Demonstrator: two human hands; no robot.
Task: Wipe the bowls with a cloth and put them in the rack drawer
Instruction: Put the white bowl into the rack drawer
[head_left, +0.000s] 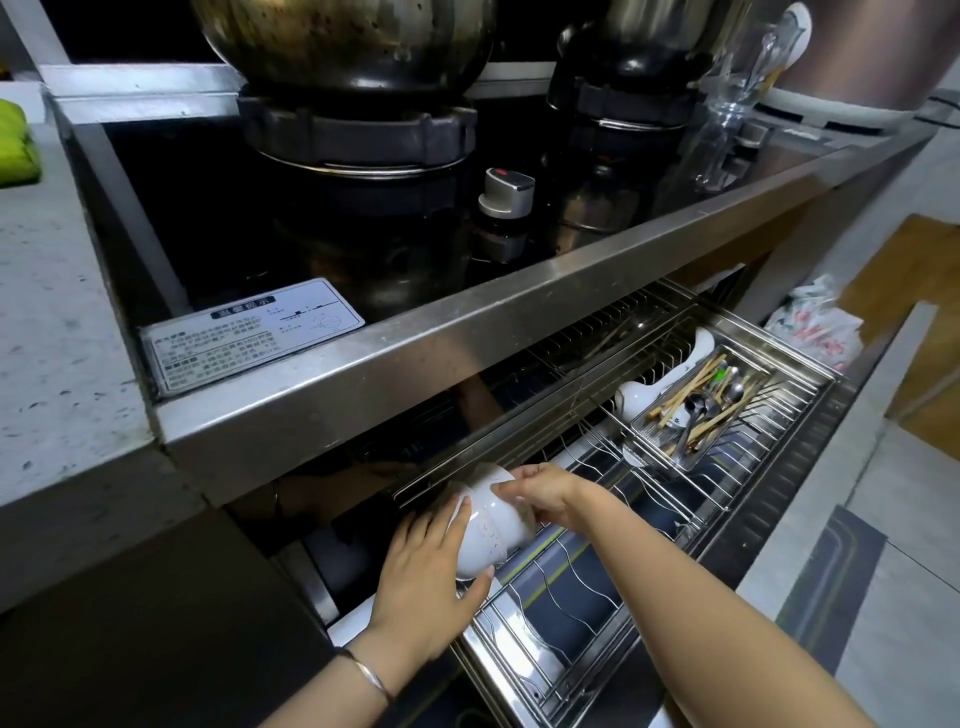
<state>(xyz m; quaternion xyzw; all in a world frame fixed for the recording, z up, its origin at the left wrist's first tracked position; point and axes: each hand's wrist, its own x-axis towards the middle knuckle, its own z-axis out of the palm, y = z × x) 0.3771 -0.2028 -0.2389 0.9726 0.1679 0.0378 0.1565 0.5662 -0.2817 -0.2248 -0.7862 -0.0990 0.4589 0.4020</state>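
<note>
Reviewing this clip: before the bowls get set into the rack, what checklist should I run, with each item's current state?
1. Rack drawer pulled open: ok.
2. Left hand and right hand both grip the bowls: ok.
3. Free wire slots right of the bowls: ok.
4. Cutlery basket apart from the bowls: ok.
5. Bowls wiped dry: cannot tell.
</note>
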